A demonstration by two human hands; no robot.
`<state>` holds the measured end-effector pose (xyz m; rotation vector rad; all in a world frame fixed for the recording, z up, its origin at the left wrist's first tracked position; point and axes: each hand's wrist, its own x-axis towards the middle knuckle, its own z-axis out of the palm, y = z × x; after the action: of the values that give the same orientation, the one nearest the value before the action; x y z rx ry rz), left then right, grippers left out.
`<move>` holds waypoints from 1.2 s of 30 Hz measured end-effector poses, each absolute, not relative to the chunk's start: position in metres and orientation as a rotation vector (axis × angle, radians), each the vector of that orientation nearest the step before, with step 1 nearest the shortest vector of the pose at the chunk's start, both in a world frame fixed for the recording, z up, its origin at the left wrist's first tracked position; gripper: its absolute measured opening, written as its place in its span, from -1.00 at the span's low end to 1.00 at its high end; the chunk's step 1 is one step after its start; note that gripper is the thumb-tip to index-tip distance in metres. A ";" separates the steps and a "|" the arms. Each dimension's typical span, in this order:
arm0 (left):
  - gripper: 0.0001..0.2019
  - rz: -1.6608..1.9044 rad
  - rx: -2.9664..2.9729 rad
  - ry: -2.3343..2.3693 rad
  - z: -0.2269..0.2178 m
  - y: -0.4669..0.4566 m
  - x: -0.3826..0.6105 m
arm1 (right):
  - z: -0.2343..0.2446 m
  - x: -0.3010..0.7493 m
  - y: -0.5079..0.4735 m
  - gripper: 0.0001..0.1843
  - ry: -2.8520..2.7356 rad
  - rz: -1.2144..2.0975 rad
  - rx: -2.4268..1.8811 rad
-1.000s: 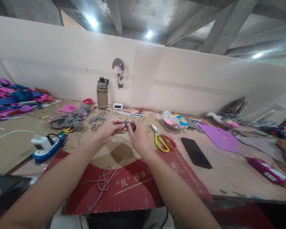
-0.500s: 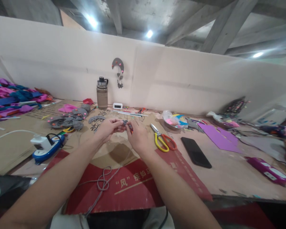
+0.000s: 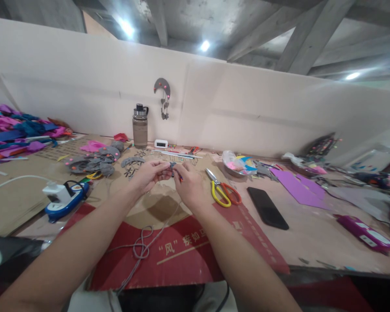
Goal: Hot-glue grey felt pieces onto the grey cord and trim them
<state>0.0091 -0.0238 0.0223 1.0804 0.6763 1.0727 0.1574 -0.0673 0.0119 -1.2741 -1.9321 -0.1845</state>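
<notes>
This is a craft workshop. A cardboard-covered workbench point(image 3: 19, 203) carries a water bottle point(image 3: 140, 128). Left of the bottle lie grey felt cut-outs point(image 3: 94, 164) and, farther left, heaps of coloured scraps point(image 3: 19, 130). Right of it are scissors point(image 3: 221, 190) and a purple sheet point(image 3: 299, 186). Just above and to its right, a finished moon ornament point(image 3: 163, 96) hangs on the partition, and bare concrete beams point(image 3: 312, 30) run overhead.

Single head-worn view, facing forward and down, close over cluttered workbench point(image 3: 312, 234), wall behind

One left hand point(image 3: 148, 174), one right hand point(image 3: 190, 185), one small grey piece point(image 3: 172, 166), one water bottle point(image 3: 139, 126), one black phone point(image 3: 267, 207), one grey cord point(image 3: 142, 248).
</notes>
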 end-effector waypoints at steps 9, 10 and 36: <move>-0.82 1.144 1.133 0.736 0.016 -0.021 0.010 | 0.011 0.156 -0.067 -0.79 -1.910 -0.144 -1.254; -0.81 1.152 1.135 0.741 0.016 -0.021 0.011 | 0.011 0.156 -0.066 -0.80 -1.890 -0.119 -1.240; -0.75 1.504 1.156 0.814 0.026 -0.007 -0.014 | -0.025 0.196 -0.025 -0.64 -1.909 0.146 -1.885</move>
<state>-0.0139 -0.0070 0.0262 1.1564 0.8143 1.5041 0.1957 -0.0254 -0.0248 -1.8852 -1.9092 0.1464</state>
